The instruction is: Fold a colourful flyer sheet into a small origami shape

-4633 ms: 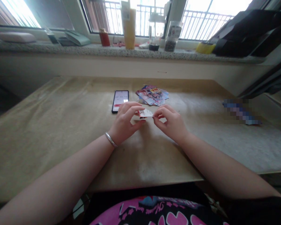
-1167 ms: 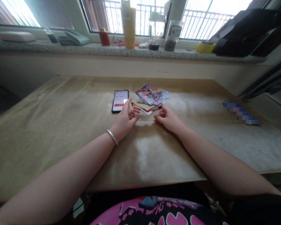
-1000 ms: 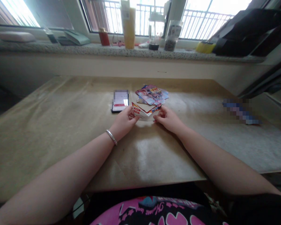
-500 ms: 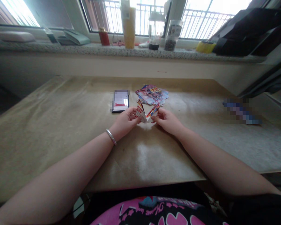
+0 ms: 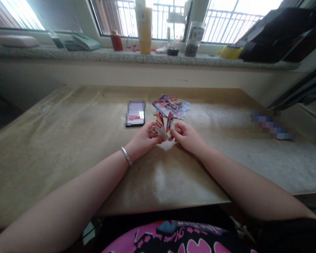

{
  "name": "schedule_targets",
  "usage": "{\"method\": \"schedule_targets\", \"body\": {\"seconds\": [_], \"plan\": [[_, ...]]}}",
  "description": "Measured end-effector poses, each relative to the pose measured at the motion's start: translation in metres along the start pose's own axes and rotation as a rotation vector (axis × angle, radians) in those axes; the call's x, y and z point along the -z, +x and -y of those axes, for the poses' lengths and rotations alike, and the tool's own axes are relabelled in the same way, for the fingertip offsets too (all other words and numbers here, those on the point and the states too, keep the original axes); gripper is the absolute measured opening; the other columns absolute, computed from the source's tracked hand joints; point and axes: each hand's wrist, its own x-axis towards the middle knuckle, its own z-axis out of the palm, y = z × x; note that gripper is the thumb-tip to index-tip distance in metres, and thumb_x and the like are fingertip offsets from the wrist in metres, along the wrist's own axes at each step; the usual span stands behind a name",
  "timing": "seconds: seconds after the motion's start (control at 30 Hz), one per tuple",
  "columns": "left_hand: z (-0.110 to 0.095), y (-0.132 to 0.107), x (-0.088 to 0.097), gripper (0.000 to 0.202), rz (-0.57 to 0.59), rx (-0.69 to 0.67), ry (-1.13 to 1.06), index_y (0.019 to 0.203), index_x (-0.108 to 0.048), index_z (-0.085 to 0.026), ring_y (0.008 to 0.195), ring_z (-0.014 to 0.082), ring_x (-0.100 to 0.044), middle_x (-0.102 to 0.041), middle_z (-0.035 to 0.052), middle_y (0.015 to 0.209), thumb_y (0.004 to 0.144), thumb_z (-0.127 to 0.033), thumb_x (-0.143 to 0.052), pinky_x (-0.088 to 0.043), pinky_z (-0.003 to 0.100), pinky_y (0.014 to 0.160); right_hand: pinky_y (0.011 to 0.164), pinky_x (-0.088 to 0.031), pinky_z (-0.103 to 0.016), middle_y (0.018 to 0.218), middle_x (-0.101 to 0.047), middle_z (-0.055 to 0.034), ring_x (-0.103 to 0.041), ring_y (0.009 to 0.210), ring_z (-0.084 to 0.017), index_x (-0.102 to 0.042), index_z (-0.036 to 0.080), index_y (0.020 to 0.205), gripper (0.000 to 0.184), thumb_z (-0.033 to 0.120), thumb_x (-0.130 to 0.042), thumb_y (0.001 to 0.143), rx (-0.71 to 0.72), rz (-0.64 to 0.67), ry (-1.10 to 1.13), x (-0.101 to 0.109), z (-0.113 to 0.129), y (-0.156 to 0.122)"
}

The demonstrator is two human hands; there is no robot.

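A small printed paper piece (image 5: pixel 164 127), red, white and blue, is folded into a narrow V between both hands near the middle of the table. My left hand (image 5: pixel 144 138), with a silver bangle on its wrist, pinches the paper's left side. My right hand (image 5: pixel 187 136) pinches its right side. Both hands rest low over the beige tabletop (image 5: pixel 68 140). Just beyond them lies a stack of colourful printed sheets (image 5: pixel 171 104), and to its left a phone (image 5: pixel 135 114) with a lit screen.
A blurred blue object (image 5: pixel 272 125) lies at the table's right. The stone windowsill (image 5: pixel 94 55) behind holds a yellow bottle (image 5: pixel 145 30), a red cup (image 5: pixel 116 41), a dark-filled jar (image 5: pixel 193 40), a yellow bowl (image 5: pixel 230 52) and a black case (image 5: pixel 276 37).
The paper piece went from spread wide between my hands to folded up into a tight upright V. Both hands have drawn closer together.
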Motion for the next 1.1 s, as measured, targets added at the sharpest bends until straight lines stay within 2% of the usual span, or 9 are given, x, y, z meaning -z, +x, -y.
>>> {"method": "schedule_targets", "body": {"seconds": [0.17,0.3,0.43,0.6,0.97,1.1], "plan": [[-0.001,-0.001,-0.001,0.031,-0.011,0.015,0.034,0.098,-0.046,-0.016,0.067,0.0106,-0.065,-0.067,0.0021,0.083,0.077,-0.019,-0.069,-0.051,0.022,0.062,0.054,-0.046,-0.023,0.064,-0.062,0.0031,-0.066,0.062,-0.014,-0.051,0.02,0.087,0.026,0.041,-0.064,0.079,-0.005,-0.002,0.048,-0.001,-0.002,0.001],[-0.004,0.0,-0.001,0.028,-0.034,0.003,0.079,0.093,-0.046,-0.016,0.062,0.0096,-0.063,-0.065,0.0002,0.078,0.076,-0.019,-0.068,-0.05,0.021,0.059,0.061,-0.05,-0.025,0.071,-0.063,0.004,-0.063,0.062,-0.012,-0.051,0.021,0.09,0.03,0.033,-0.071,0.071,0.021,0.028,0.135,-0.003,-0.005,0.003],[-0.004,0.001,-0.002,0.028,-0.054,-0.046,0.097,0.091,-0.049,-0.015,0.065,0.0096,-0.062,-0.065,0.0004,0.08,0.072,-0.017,-0.07,-0.051,0.022,0.063,0.066,-0.051,-0.028,0.08,-0.066,0.0016,-0.062,0.065,-0.012,-0.05,0.022,0.087,0.029,0.032,-0.071,0.07,0.03,0.028,0.161,-0.005,-0.007,0.004],[-0.001,0.001,-0.002,0.029,-0.044,-0.048,0.088,0.091,-0.051,-0.015,0.07,0.0114,-0.063,-0.066,0.0019,0.085,0.07,-0.019,-0.071,-0.051,0.024,0.066,0.067,-0.05,-0.03,0.082,-0.066,0.0004,-0.061,0.068,-0.014,-0.05,0.022,0.088,0.028,0.034,-0.069,0.071,0.022,0.014,0.161,-0.007,-0.009,0.004],[-0.002,0.001,-0.007,0.029,-0.055,-0.058,0.096,0.09,-0.051,-0.016,0.072,0.0124,-0.064,-0.064,-0.0002,0.081,0.07,-0.014,-0.071,-0.051,0.024,0.068,0.058,-0.044,-0.026,0.074,-0.06,0.0035,-0.056,0.06,-0.011,-0.046,0.022,0.084,0.026,0.032,-0.067,0.071,0.016,0.004,0.081,-0.012,-0.006,0.001],[-0.002,0.0,-0.009,0.031,-0.048,-0.035,0.06,0.092,-0.049,-0.016,0.067,0.01,-0.061,-0.062,-0.0013,0.079,0.07,-0.014,-0.07,-0.048,0.02,0.06,0.055,-0.043,-0.026,0.07,-0.058,0.0048,-0.056,0.058,-0.011,-0.043,0.023,0.084,0.028,0.032,-0.067,0.072,-0.03,0.008,0.086,-0.013,-0.006,0.0]]}}
